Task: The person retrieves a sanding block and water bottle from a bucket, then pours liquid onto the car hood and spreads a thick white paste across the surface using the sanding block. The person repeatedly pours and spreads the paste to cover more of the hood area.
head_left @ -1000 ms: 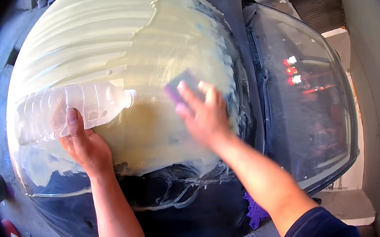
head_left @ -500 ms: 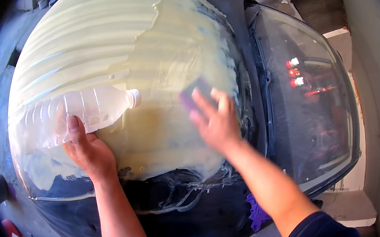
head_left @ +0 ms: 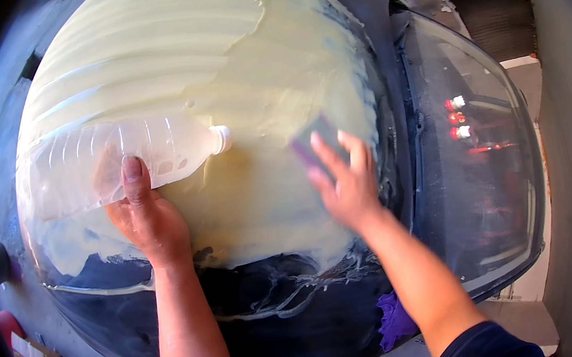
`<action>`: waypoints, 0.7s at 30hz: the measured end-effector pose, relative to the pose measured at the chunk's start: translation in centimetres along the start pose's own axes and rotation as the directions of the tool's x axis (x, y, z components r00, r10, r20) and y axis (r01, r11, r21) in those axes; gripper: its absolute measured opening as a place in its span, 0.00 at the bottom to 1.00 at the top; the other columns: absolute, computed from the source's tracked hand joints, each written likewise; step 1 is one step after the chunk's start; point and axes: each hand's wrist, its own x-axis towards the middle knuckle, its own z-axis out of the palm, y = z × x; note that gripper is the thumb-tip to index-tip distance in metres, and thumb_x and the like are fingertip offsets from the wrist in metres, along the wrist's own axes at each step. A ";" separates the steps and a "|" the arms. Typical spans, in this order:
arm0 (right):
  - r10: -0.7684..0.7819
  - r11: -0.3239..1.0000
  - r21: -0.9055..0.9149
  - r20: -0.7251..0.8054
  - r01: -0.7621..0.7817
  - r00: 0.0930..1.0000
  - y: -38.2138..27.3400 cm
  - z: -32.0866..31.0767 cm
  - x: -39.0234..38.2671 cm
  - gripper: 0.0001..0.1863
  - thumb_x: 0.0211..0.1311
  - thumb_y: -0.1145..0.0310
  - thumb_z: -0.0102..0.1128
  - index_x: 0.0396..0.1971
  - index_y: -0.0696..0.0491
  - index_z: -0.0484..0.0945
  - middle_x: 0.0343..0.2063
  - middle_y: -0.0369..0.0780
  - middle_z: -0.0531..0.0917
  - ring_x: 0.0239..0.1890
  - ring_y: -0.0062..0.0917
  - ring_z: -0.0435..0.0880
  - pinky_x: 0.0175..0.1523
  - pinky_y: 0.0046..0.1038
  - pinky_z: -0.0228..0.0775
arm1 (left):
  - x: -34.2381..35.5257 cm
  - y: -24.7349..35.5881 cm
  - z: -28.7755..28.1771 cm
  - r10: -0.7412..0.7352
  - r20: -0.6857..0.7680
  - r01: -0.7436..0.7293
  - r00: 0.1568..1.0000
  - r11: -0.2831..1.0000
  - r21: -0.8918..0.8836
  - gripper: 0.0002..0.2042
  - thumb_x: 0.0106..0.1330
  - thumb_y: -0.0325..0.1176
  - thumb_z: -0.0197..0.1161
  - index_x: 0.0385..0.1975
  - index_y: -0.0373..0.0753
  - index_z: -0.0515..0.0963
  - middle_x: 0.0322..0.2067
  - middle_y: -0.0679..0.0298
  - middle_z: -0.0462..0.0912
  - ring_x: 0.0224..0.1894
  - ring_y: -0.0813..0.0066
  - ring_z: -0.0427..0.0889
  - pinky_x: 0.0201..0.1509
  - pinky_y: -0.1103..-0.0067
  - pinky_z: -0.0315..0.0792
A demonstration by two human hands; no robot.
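Left hand (head_left: 149, 222): gripped a clear plastic bottle (head_left: 121, 164), thumb over its side, fingers wrapped beneath.
Bottle: lay on its side on the panel (head_left: 163, 65), white cap pointing right.
Right hand (head_left: 346, 185): pressed flat, fingers spread, onto a purple-grey block (head_left: 317, 142); it held the block under its fingertips.
Block: rested on the filler (head_left: 269, 108), near the panel's right edge.
Filler: pale yellow, spread over most of the dark curved panel.
Headlight (head_left: 474, 154): clear, just right of the panel.
Cloth (head_left: 393, 319): purple, beside the right forearm.
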 end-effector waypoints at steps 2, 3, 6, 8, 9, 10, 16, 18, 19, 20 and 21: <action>0.074 0.996 0.052 -0.043 -0.072 0.996 2.5 2.1 6.1 0.26 0.60 0.56 0.61 0.60 0.37 0.74 0.54 0.50 0.69 0.56 0.48 0.68 0.60 0.46 0.61 | -0.3 -0.2 0.6 -0.018 0.018 0.019 1.000 1.000 -0.024 0.26 0.69 0.42 0.57 0.60 0.30 0.66 0.58 0.54 0.71 0.61 0.65 0.69 0.66 0.69 0.63; 0.106 0.994 0.017 -0.065 -0.105 0.992 3.9 2.4 9.4 0.25 0.61 0.56 0.61 0.60 0.38 0.75 0.54 0.50 0.69 0.56 0.48 0.67 0.60 0.47 0.61 | -0.5 -0.5 1.3 -0.020 0.021 0.021 1.000 0.999 -0.027 0.26 0.69 0.42 0.57 0.60 0.30 0.66 0.58 0.54 0.71 0.61 0.65 0.69 0.66 0.69 0.62; 0.148 0.989 0.013 -0.099 -0.148 0.984 2.9 3.4 11.5 0.25 0.61 0.55 0.60 0.59 0.38 0.75 0.55 0.49 0.69 0.56 0.47 0.67 0.59 0.47 0.61 | -0.1 -0.2 1.5 0.007 0.003 -0.007 1.000 1.000 -0.011 0.25 0.69 0.42 0.57 0.60 0.31 0.66 0.57 0.54 0.71 0.62 0.65 0.69 0.66 0.69 0.62; 0.090 0.995 0.042 -0.075 -0.087 0.993 0.6 3.2 9.4 0.25 0.60 0.54 0.61 0.59 0.36 0.75 0.55 0.49 0.68 0.56 0.47 0.67 0.59 0.47 0.62 | 0.2 -0.2 0.7 0.023 -0.029 -0.023 0.999 1.000 -0.010 0.25 0.70 0.42 0.56 0.60 0.31 0.66 0.57 0.53 0.71 0.62 0.65 0.69 0.67 0.69 0.62; 0.018 0.997 0.081 -0.047 -0.014 0.999 -1.8 3.0 6.2 0.25 0.60 0.53 0.61 0.59 0.35 0.75 0.55 0.49 0.68 0.57 0.47 0.67 0.58 0.47 0.62 | 0.5 0.1 -0.1 0.041 -0.035 -0.041 0.999 0.999 0.004 0.25 0.69 0.41 0.56 0.60 0.31 0.66 0.58 0.54 0.71 0.62 0.64 0.69 0.67 0.68 0.62; -0.036 0.996 0.087 -0.011 0.037 0.999 -3.3 1.6 3.4 0.27 0.58 0.54 0.63 0.60 0.33 0.75 0.56 0.49 0.68 0.57 0.47 0.67 0.58 0.46 0.62 | 0.5 0.2 -0.1 0.043 -0.037 -0.043 0.998 0.999 -0.009 0.25 0.69 0.41 0.56 0.60 0.31 0.66 0.58 0.54 0.70 0.62 0.64 0.69 0.67 0.68 0.62; -0.091 0.992 0.078 -0.046 0.094 0.995 -4.0 1.9 3.2 0.27 0.57 0.57 0.64 0.59 0.35 0.75 0.54 0.49 0.69 0.53 0.45 0.68 0.56 0.46 0.62 | 0.2 -0.2 0.4 0.023 -0.052 -0.024 0.998 1.000 -0.020 0.25 0.69 0.41 0.56 0.60 0.32 0.66 0.57 0.55 0.71 0.61 0.64 0.69 0.65 0.70 0.64; -0.009 0.996 0.085 -0.106 0.018 0.994 -3.0 3.7 8.8 0.24 0.60 0.54 0.61 0.57 0.38 0.77 0.53 0.50 0.70 0.54 0.46 0.68 0.57 0.48 0.62 | 0.2 0.1 1.1 0.020 -0.051 -0.022 0.998 0.999 -0.036 0.25 0.69 0.42 0.56 0.60 0.32 0.66 0.56 0.55 0.72 0.60 0.65 0.70 0.65 0.70 0.65; 0.023 0.999 0.042 -0.124 -0.018 0.992 -2.2 3.7 11.3 0.23 0.61 0.54 0.60 0.57 0.39 0.77 0.54 0.50 0.70 0.54 0.46 0.68 0.58 0.47 0.62 | 0.1 0.2 1.9 0.022 -0.044 -0.025 0.999 0.998 -0.065 0.25 0.69 0.42 0.56 0.60 0.32 0.66 0.55 0.56 0.72 0.60 0.65 0.70 0.64 0.71 0.65; 0.061 0.997 0.057 -0.141 -0.053 0.988 -2.5 4.2 13.0 0.23 0.61 0.54 0.59 0.57 0.39 0.77 0.54 0.50 0.70 0.55 0.46 0.68 0.58 0.47 0.61 | 0.2 0.4 1.9 0.029 -0.043 -0.032 0.999 0.997 -0.075 0.25 0.69 0.42 0.56 0.60 0.33 0.66 0.55 0.56 0.72 0.60 0.66 0.70 0.64 0.71 0.66; 0.071 0.997 0.052 -0.148 -0.064 0.986 -2.7 4.1 12.7 0.23 0.61 0.54 0.60 0.57 0.38 0.77 0.54 0.50 0.70 0.55 0.46 0.68 0.58 0.47 0.61 | 0.2 0.5 1.9 0.035 -0.052 -0.039 0.998 0.995 -0.088 0.25 0.69 0.43 0.56 0.60 0.33 0.66 0.55 0.56 0.72 0.59 0.66 0.71 0.64 0.71 0.66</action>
